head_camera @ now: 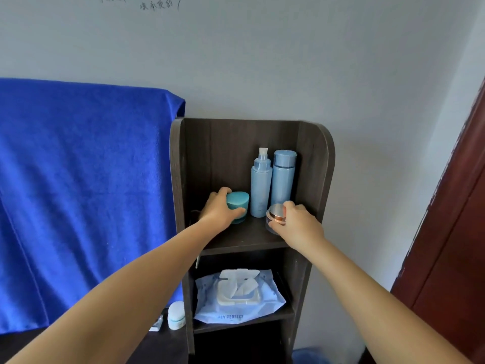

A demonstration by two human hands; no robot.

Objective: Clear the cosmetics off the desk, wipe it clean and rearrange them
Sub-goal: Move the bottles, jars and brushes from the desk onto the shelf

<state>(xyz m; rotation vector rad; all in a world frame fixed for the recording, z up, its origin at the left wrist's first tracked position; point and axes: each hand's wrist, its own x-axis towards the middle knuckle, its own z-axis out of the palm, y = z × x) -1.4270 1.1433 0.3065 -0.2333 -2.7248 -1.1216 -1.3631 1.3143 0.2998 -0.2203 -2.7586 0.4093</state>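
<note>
Standing on the top shelf (244, 239) of a dark wooden rack, two pale blue bottles (273, 182) are flanked by two jars. A teal jar (238, 204) is gripped by the left hand (219, 210), fingers curled around it; a copper-lidded jar (276, 218) is clasped by the right hand (299, 224).

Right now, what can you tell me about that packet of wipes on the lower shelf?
The wipes packet is a soft, pale blue pouch, plastic by the look of it, lying flat on the second shelf of the dark wooden unit. Its white flip lid stands open, and a white wipe shows in the opening. "HEY PERFECT" is printed near the front edge. Neither hand touches it.
</note>
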